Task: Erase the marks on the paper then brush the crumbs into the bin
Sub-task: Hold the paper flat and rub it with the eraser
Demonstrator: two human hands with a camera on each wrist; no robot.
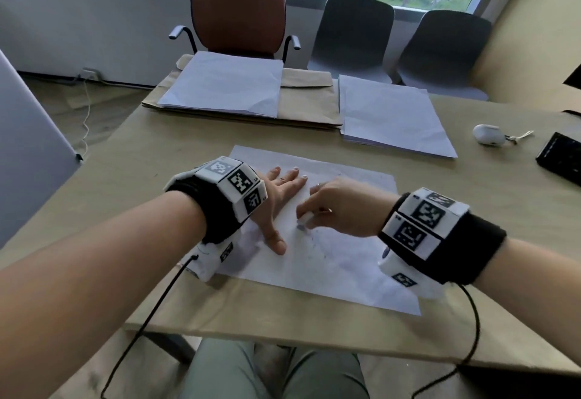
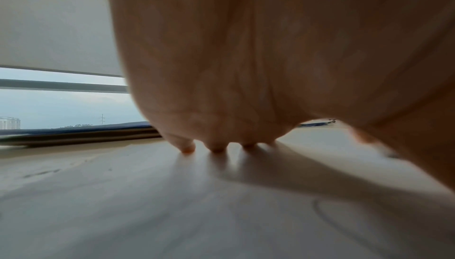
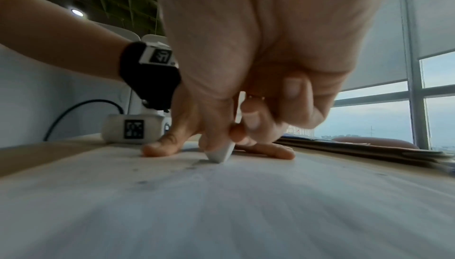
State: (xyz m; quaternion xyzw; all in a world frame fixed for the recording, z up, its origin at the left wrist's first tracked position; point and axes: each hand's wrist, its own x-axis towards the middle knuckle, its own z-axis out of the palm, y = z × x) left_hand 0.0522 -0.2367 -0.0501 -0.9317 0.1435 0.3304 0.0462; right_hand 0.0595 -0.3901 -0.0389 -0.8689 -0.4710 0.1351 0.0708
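Note:
A white sheet of paper lies on the table in front of me, with faint pencil marks near its middle. My left hand lies flat on the sheet's left part, fingers spread, holding it down. My right hand pinches a small white eraser whose tip touches the paper by the marks. In the right wrist view the eraser is tilted, its corner on the paper, with dark crumbs beside it. The left wrist view shows my left hand's fingertips on the sheet. No bin is in view.
Two stacks of white sheets and brown envelopes lie at the table's far side. A small white device and a black keyboard sit at the right. Chairs stand behind the table.

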